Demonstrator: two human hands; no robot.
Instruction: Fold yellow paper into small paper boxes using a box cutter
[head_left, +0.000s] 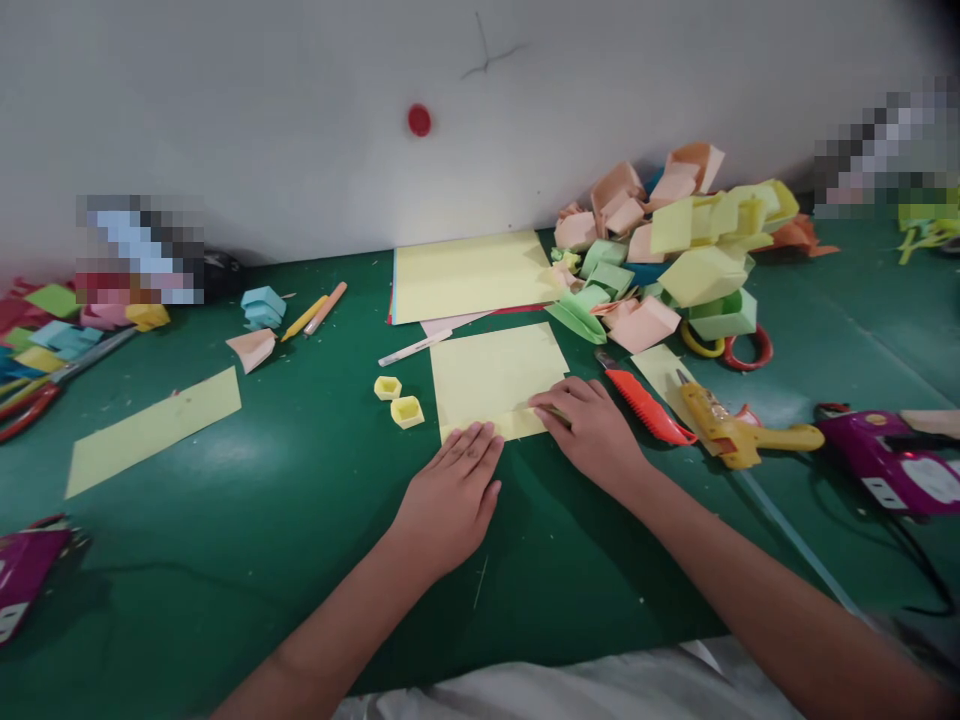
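A square yellow paper sheet (495,375) lies on the green table (300,520) in front of me, its near edge folded up into a narrow strip. My left hand (454,495) lies flat with fingers stretched out, its fingertips on the sheet's near left corner. My right hand (589,425) rests on the near right corner, fingers pressing down on the fold. Both hands hold nothing.
Two small yellow folded cups (399,400) sit left of the sheet. An orange box cutter (645,405), a yellow glue gun (739,430) and a purple glue gun (892,460) lie to the right. Folded paper shapes (675,250) pile up at back right; a stack of sheets (469,275) lies behind.
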